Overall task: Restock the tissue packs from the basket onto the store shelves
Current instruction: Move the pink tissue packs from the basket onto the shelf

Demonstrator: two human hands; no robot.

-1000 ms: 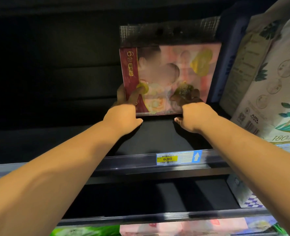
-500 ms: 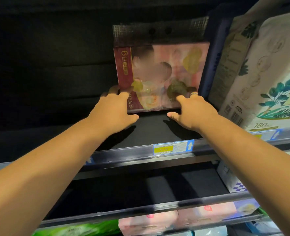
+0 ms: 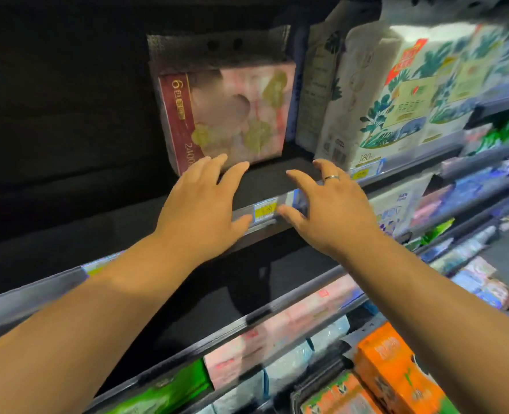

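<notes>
A pink and red tissue pack (image 3: 226, 115) with a clear plastic handle flap stands upright at the back of a dark shelf (image 3: 265, 180). My left hand (image 3: 201, 204) hovers in front of its lower edge, fingers spread, holding nothing. My right hand (image 3: 327, 207), with a ring on one finger, is also spread and empty, over the shelf's front rail by the yellow price tag (image 3: 265, 209). Orange tissue packs (image 3: 387, 360) show at the bottom right, in what looks like a dark basket (image 3: 316, 383).
White tissue packs with green leaf print (image 3: 381, 94) stand right of the pink pack. The shelf left of the pink pack is dark and bare. Lower shelves hold pink packs (image 3: 277, 339), green packs (image 3: 169, 392) and blue packs (image 3: 468, 192).
Both hands have let go of the pink pack and pulled back toward the shelf's front edge, fingers spreading. The view has swung right and down, showing more stocked shelves and the orange packs.
</notes>
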